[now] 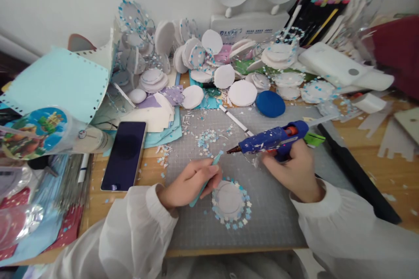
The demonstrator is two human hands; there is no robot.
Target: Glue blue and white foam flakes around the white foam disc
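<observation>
Left of the flower-rimmed disc (229, 198), our left hand (194, 181) pinches a teal tool (217, 158), while beyond the disc our right hand (296, 170) grips the glue gun (262, 140), whose nozzle (234, 150) sits so near that one slip could smear glue.

glue gun (266, 139): partly behind right fingers (300, 151) | lamp lettering (258, 31): illegible | maroon item (397, 50): cut off

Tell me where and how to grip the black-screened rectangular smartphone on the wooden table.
Pinch the smartphone by both long edges of its nearer half, probably coming from above: it lies flat, screen up, and wooden table shows along both edges there, while light-blue paper sheets crowd the right of its farther half.
</observation>
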